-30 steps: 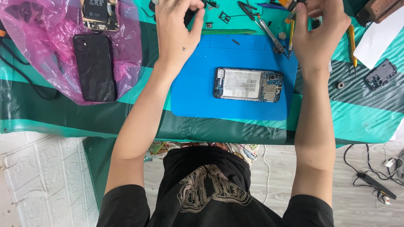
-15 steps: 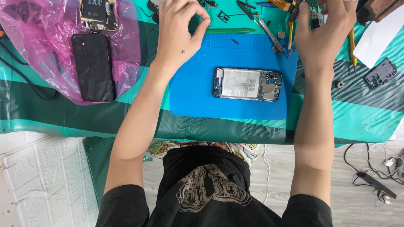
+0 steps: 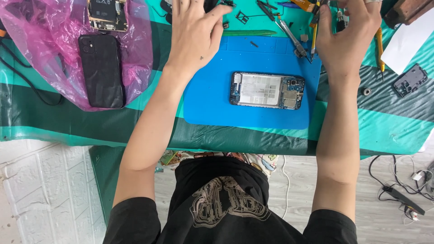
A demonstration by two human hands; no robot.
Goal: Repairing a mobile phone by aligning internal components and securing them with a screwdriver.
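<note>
The opened phone (image 3: 266, 91) lies on the blue mat (image 3: 212, 104), lower than both hands and between them. The left hand (image 3: 194, 36) is spread flat, holding nothing, near small black parts at the table's far edge. The right hand (image 3: 346, 38) curls loosely among screwdrivers (image 3: 289, 34); its grasp cannot be told. A green striped cloth (image 3: 379, 126) covers the table, above a grey wood floor (image 3: 389, 226).

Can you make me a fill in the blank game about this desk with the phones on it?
1. The opened phone lies on a mat that is ____ in colour.
2. The black phone rests on a ____ plastic bag.
3. The person's shirt is ____.
4. Both hands, left and right, reach toward the ____ edge of the picture.

Missing words: blue; pink; black; top
</note>
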